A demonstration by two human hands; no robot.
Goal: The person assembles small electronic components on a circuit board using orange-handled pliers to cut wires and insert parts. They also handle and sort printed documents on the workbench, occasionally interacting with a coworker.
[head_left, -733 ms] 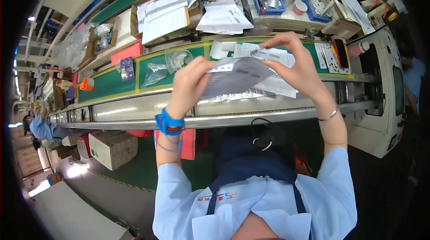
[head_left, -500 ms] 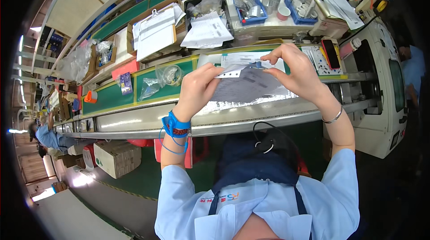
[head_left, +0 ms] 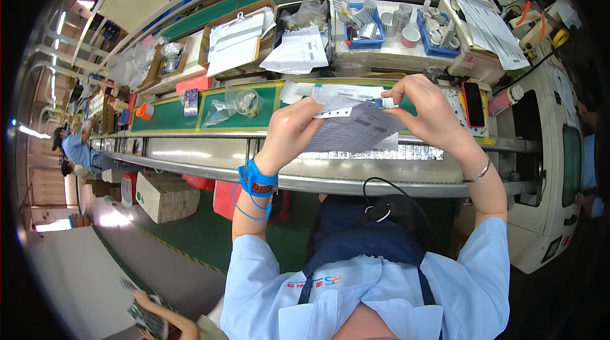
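Observation:
My left hand [head_left: 292, 132] has its fingers closed on the near-left corner of a printed paper sheet [head_left: 356, 129], by an edge with a row of punched holes. The sheet hangs tilted above the conveyor. At its right upper edge, my right hand [head_left: 424, 110] pinches a small blue-and-white piece [head_left: 382, 102] between thumb and finger; its exact kind is too small to tell. Behind the sheet, more printed paper [head_left: 337, 91] lies on the green belt. A silvery bubble-wrap-like sheet [head_left: 420, 151] shows under it on the near metal edge. A blue wrist strap is on my left wrist.
Left on the green belt are a clear plastic bag [head_left: 244, 102], a purple card [head_left: 190, 102] and an orange cup [head_left: 145, 111]. Beyond stand a clipboard [head_left: 235, 40] and blue trays [head_left: 370, 38] of cylindrical parts. A red phone [head_left: 473, 104] lies at right. Another person's arm [head_left: 166, 316] shows lower left.
The view has shifted, so the bench sits lower. Still in both hands, the sheet now hangs flatter, and the blue-and-white piece shows more clearly at my right fingertips. Another person's arm has appeared lower left.

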